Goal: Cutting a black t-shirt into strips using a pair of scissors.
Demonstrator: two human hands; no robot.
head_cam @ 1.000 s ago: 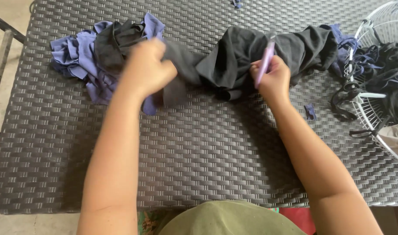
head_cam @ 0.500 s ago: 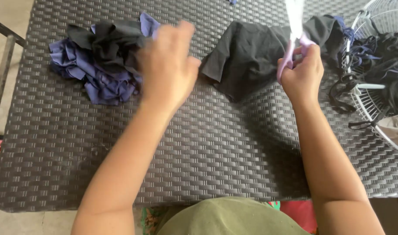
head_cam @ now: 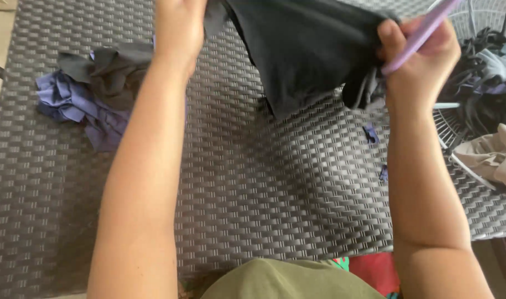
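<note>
My left hand (head_cam: 178,30) and my right hand (head_cam: 419,55) hold a black garment (head_cam: 302,50) stretched between them, lifted above the dark woven table (head_cam: 264,188). The left hand grips its left edge near the top of the view. The right hand grips the right edge and also holds a thin lilac tool (head_cam: 419,33) that points up and to the right. The cloth hangs down in a point toward the table.
A heap of purple and black fabric pieces (head_cam: 92,99) lies at the table's left. A white wire basket (head_cam: 474,105) with dark and beige cloths stands at the right edge. Small purple scraps (head_cam: 370,133) lie on the table near my right forearm.
Both hands have risen, lifting the black garment off the table and spreading it between them. The left hand let go of the heap at the left.
</note>
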